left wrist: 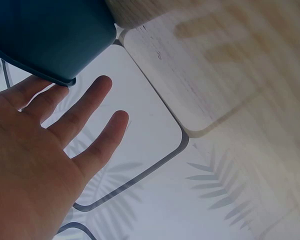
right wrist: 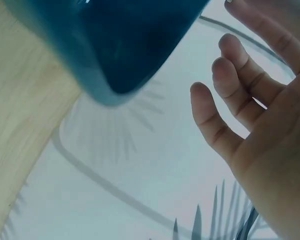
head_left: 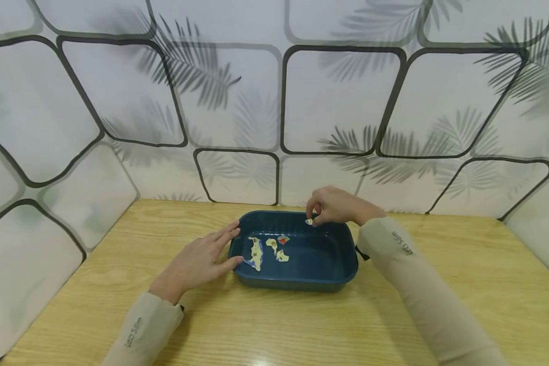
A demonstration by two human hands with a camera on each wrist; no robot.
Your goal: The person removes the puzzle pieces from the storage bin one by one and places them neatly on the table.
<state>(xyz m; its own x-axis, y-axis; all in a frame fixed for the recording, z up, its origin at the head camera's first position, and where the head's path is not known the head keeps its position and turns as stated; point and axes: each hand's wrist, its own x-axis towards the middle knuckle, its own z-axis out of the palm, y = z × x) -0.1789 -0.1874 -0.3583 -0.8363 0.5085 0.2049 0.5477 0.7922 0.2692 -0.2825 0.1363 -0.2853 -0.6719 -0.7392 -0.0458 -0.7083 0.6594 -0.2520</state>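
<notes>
On the table, a dark blue rectangular basin (head_left: 293,284) holds several pale yellow and blue jigsaw pieces. A long joined strip of pieces (head_left: 256,254) lies along its left side, and a smaller cluster (head_left: 282,255) sits to the right of that. My left hand (head_left: 199,262) rests on the basin's left rim, thumb and fingers spread and nearly straight. Over the far rim, right of centre, my right hand (head_left: 336,204) pinches a small jigsaw piece (head_left: 308,221) between thumb and fingertip. In the right wrist view the other fingers (right wrist: 205,107) are loosely bent.
The light wooden table (head_left: 119,284) runs up to a pale wall (head_left: 238,173) with dark outlines and leaf patterns right behind the basin. Another wall panel (head_left: 36,244) closes off the left side.
</notes>
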